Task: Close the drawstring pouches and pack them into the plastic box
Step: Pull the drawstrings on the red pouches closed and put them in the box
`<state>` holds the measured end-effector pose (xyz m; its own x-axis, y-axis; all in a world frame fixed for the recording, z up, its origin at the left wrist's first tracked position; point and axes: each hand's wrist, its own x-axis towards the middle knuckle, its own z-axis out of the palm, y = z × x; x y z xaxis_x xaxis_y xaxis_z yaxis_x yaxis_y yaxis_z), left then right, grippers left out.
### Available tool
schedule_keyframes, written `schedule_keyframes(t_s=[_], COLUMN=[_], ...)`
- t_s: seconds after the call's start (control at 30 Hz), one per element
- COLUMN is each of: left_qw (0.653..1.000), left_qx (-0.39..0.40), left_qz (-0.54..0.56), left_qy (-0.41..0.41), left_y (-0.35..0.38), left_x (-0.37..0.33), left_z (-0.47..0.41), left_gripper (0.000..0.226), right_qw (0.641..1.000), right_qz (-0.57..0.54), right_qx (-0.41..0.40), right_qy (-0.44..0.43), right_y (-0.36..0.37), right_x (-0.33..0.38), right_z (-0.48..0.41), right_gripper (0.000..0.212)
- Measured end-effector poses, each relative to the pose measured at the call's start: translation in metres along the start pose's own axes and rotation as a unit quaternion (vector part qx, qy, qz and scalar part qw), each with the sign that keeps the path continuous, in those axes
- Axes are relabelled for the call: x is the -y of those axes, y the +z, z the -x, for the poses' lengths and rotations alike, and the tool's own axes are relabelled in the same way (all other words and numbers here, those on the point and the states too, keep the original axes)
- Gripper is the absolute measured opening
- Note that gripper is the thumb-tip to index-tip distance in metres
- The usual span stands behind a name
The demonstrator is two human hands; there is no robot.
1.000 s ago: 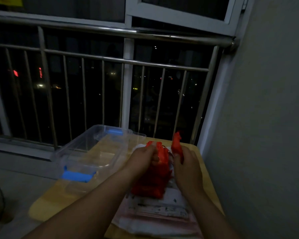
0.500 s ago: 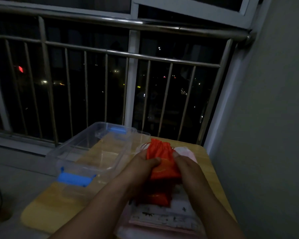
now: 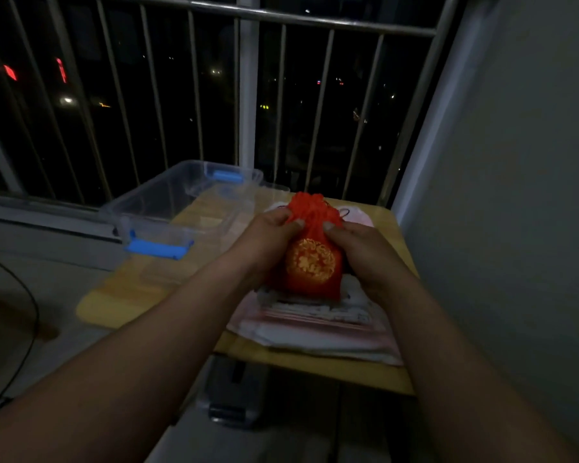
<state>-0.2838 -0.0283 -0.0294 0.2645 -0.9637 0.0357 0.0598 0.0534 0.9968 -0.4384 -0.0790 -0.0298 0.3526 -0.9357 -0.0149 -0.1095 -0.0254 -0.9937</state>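
Observation:
A red drawstring pouch (image 3: 310,262) with a gold round emblem is held upright over the small wooden table (image 3: 141,285). Its neck is gathered tight, with the ruffled top above my thumbs. My left hand (image 3: 264,242) grips the pouch's left side at the neck, and my right hand (image 3: 358,248) grips its right side. A clear plastic box (image 3: 181,208) with blue latches stands open to the left of the pouch. Beneath the pouch lies a stack of pale flat pouches (image 3: 315,325).
A metal railing (image 3: 248,95) and a dark window run behind the table. A grey wall (image 3: 515,195) stands close on the right. A dark cable (image 3: 20,329) lies on the floor at left, and a dark object (image 3: 234,392) sits under the table's near edge.
The pouch's mouth, spread open between my hands a second ago, is now drawn tight. Both hands have come together at its neck, and the view has tilted downward.

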Motion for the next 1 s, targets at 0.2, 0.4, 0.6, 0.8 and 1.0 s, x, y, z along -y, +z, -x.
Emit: schedule_keyframes(t_s=[0.2,0.4,0.6,0.8,1.0], left_qw=[0.999,0.998,0.998,0.997,0.993], left_qx=[0.009,-0.043,-0.049,-0.047,-0.065], left_qz=[0.028,0.038,0.040,0.063,0.095], left_qy=[-0.016,0.001,0.001,-0.023,-0.024], left_y=[0.002,0.005,0.005,0.001,0.004], left_x=[0.013,0.015,0.011,0.015,0.014], left_z=[0.006,-0.006,-0.018,-0.018,-0.018], left_gripper=[0.027,0.025,0.022,0.026,0.033], right_qw=[1.000,0.996,0.980,0.965,0.957], right_qz=[0.017,-0.089,-0.198,-0.254,-0.270], right_qx=[-0.017,-0.019,-0.028,-0.034,-0.059], right_qy=[-0.016,-0.007,0.002,0.051,0.088], right_y=[-0.002,-0.004,0.001,0.003,0.001], right_x=[-0.019,-0.027,-0.024,-0.019,-0.013], right_z=[-0.002,-0.017,-0.028,-0.027,-0.025], right_gripper=[0.030,0.033,0.027,0.034,0.038])
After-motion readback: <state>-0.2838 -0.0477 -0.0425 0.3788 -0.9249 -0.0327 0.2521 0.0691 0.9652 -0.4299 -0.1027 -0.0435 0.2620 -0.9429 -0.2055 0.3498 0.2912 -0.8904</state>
